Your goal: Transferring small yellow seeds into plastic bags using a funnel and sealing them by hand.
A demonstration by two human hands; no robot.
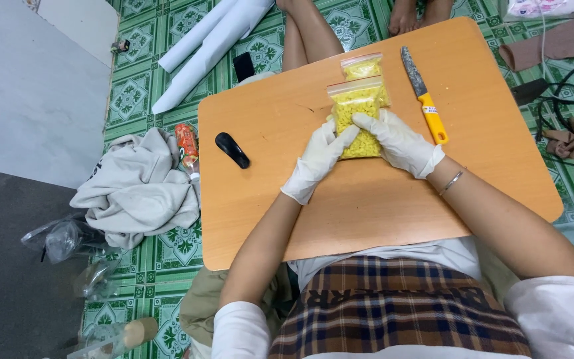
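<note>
Green patterned floor tiles surround a low wooden table (367, 199). Both gloved hands, left hand (318, 157) and right hand (400, 141), clasp a zip bag of yellow pieces (359, 106); a yellow-handled knife (424, 94) lies at three o'clock

I see a low orange-brown wooden counter (367, 199) with rounded corners, set over a green patterned floor (167, 259). On it, near its twelve o'clock edge, lie two clear zip bags of yellow pieces (359, 106), one overlapping the other. At two o'clock lies a knife with a yellow handle (424, 94), blade pointing away. At nine o'clock lies a small black object (232, 149).
</note>
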